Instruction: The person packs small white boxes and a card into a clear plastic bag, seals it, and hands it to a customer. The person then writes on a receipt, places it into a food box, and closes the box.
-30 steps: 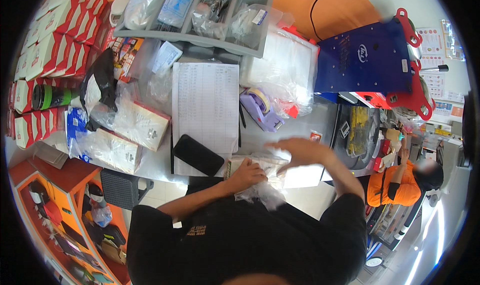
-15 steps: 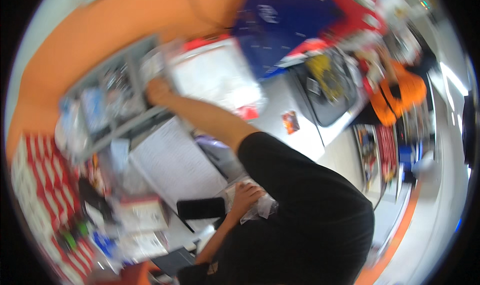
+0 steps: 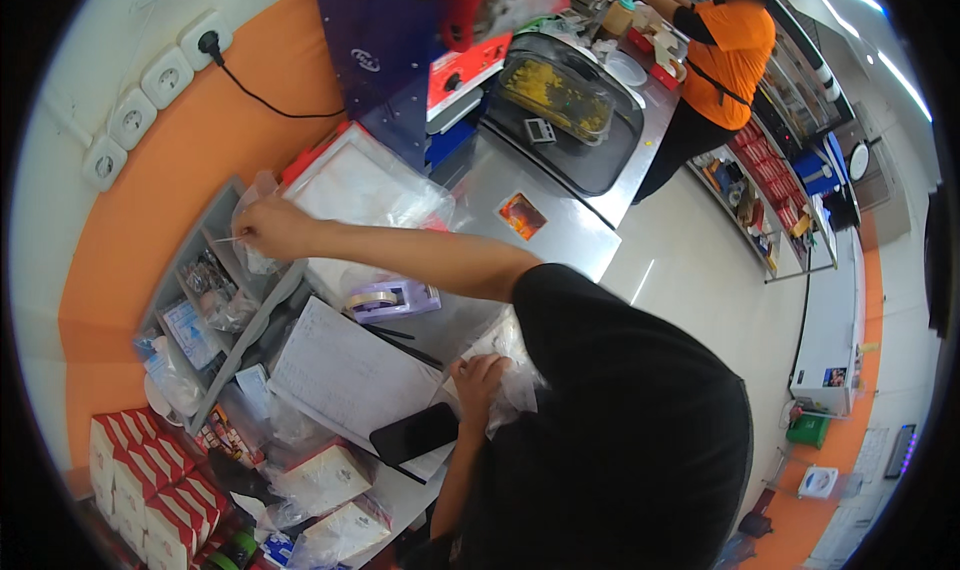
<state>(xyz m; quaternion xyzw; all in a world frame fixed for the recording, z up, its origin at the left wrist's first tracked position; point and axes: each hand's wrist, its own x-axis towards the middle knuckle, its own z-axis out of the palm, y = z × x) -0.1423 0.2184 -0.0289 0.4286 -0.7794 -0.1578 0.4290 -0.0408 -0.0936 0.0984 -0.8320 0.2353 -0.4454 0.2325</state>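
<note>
My right hand [image 3: 272, 228] stretches over the grey divided tray [image 3: 268, 315], its fingers pinched on a thin white stick [image 3: 230, 239]. Beneath that hand, a clear plastic bag [image 3: 262, 260] lies in the end compartment. Close to my body, my left hand [image 3: 480, 378] has its fingers curled over a clear plastic bag with whitish contents [image 3: 507, 345]; what exactly is inside I cannot make out. A written paper sheet [image 3: 345, 370] and a black phone [image 3: 414, 433] lie beside the left hand. A purple tape dispenser [image 3: 393, 298] sits below my right forearm.
Red-and-white boxes [image 3: 150, 480] stack at the lower left, near bagged white boxes [image 3: 325, 480]. Behind the forearm lie a pile of plastic bags [image 3: 365, 185] and a blue machine [image 3: 370, 60]. A black tray [image 3: 630, 145] holds a container of yellow food [image 3: 555, 95]. A co-worker in orange [image 3: 735, 55] stands beyond.
The view has shifted and become sharper. My right hand has lifted a little from the tray's end compartment, and a thin white stick now shows in its fingers. The left hand stays on its bag.
</note>
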